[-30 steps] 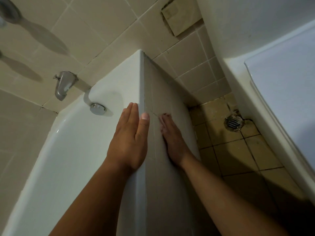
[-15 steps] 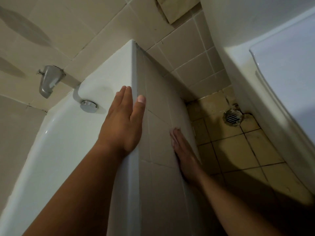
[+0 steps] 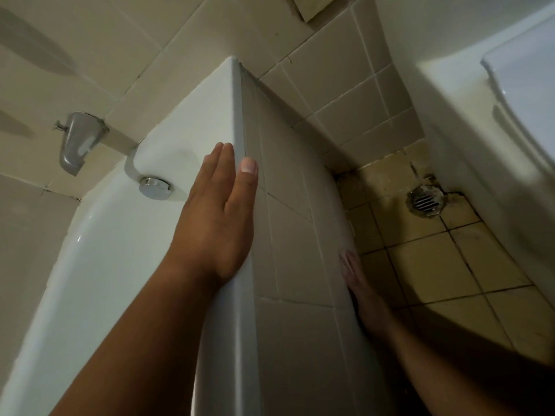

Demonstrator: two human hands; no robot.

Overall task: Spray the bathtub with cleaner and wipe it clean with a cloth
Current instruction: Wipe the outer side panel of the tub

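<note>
Head view, looking down along the bathtub (image 3: 120,250), whose white basin and rim fill the left half. I see no cleaner bottle and no cloth, and no foam or streaks on the enamel. I judge that spraying and wiping are both not yet done, though a bare surface cannot prove it. My left hand (image 3: 216,217) lies flat on the tub's rim at its outer edge, fingers straight and together, holding nothing. My right hand (image 3: 357,283), blurred, lies flat against the tiled panel (image 3: 288,235) on the tub's outer side, low down, fingers extended, also empty. At the tub's far end are a wall spout (image 3: 78,142) and a chrome cap (image 3: 154,188). A floor drain (image 3: 425,201) lies well apart from the tub.
</note>
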